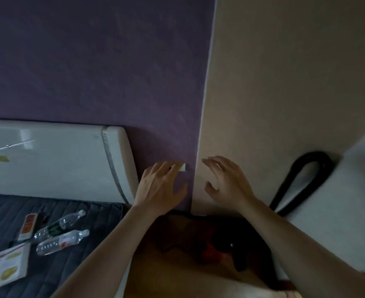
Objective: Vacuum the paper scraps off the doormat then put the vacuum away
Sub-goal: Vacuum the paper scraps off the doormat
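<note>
Facing a corner between a purple wall [91, 61] and a beige wall [284, 72]. Low on the left, a white headboard [48, 160] against the purple wall, with a dark quilted bed cover [91, 222] below it. At the right edge, a white panel [353, 201], blurred. On the wooden floor [166, 272] in the corner, beneath both forearms, what looks like the vacuum [241, 250]: a dark, dim body with a red patch, details unclear. Black hose [302, 175] looped up against the beige wall, just beside the white panel. Holds the left hand [160, 186] up to the purple wall, fingers nearly straight, tips at a small white fitting [183, 167]; cannot tell whether pinching it. Holds the right hand [226, 181] near the beige wall, fingers spread and loosely curved, gripping nothing. On the bed cover, two clear plastic bottles [63, 241] side by side, a printed leaflet [7, 265] near them, and a small orange-and-white box [28, 225].
</note>
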A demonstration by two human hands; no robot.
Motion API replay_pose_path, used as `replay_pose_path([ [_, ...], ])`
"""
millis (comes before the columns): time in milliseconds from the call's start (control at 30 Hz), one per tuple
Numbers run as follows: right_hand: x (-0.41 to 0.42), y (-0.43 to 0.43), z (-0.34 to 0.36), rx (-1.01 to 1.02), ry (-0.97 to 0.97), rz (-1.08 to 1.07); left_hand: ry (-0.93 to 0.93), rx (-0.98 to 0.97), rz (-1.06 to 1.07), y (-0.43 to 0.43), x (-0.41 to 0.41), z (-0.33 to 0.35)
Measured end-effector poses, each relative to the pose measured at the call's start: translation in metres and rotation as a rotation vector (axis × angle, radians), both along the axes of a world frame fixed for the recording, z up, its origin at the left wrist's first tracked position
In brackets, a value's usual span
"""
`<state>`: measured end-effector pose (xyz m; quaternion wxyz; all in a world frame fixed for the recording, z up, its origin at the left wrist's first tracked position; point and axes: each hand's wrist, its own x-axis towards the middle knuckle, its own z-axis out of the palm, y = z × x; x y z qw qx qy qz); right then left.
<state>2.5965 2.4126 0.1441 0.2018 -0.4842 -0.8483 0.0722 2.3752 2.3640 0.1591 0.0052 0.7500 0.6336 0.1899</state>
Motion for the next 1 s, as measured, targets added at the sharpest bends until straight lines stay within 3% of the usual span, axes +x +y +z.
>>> replay_pose_path([
  [233, 0.054, -0.054, -0.003, -0.031, -0.007, -0.153, 0.004, -0.046, -0.132, -0.015, 0.055, -0.011],
  [500, 0.159, -0.064, -0.018, -0.008, -0.057, -0.356, 0.070, -0.118, -0.349, 0.029, 0.145, -0.030],
  [733, 0.252, -0.030, -0.048, -0.145, -0.135, -0.540, 0.123, -0.225, -0.490, 0.089, 0.241, -0.059],
  [1000, 0.315, 0.049, -0.115, -0.218, -0.079, -0.525, 0.234, -0.376, -0.581, 0.162, 0.316, -0.099],
])
